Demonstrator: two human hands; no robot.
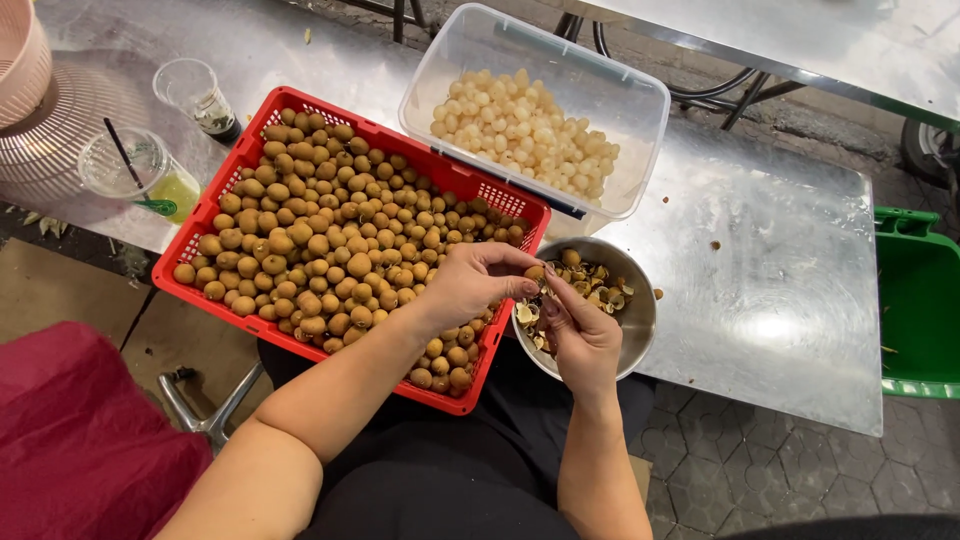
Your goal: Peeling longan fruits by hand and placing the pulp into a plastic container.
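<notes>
Far left: a pink cloth (80, 440) is lying at the lower corner; a pink basket (20, 55) is showing at the top edge.
Cups: a clear plastic cup with a straw (140, 170) and a second, nearly empty clear cup (195, 95) are standing on the steel table (780, 300), just beside the crate.
Crate: a red plastic crate (215, 195) is sitting tilted over the table edge toward the person's lap, filled with brown unpeeled fruit (330, 250).
Left hand: the left hand (470, 285) is reaching over the crate's right end, fingers curled narrow, thumb and forefinger pinching one brown fruit (534, 273).
Fruit position: the pinched fruit is hanging between both hands, above the near rim of the bowl.
Right hand: the right hand (580, 335) is coming up from below, fingertips closing on the same fruit; grip narrow.
Bowl: a steel bowl (640, 320) is lying under the fingertips, holding shell pieces (590, 285).
Tub: a clear plastic tub (450, 65) behind the bowl is holding pale peeled fruit (525, 135).
Far right: a green bin (920, 300) is standing beyond the table's end, well apart from the hands.
</notes>
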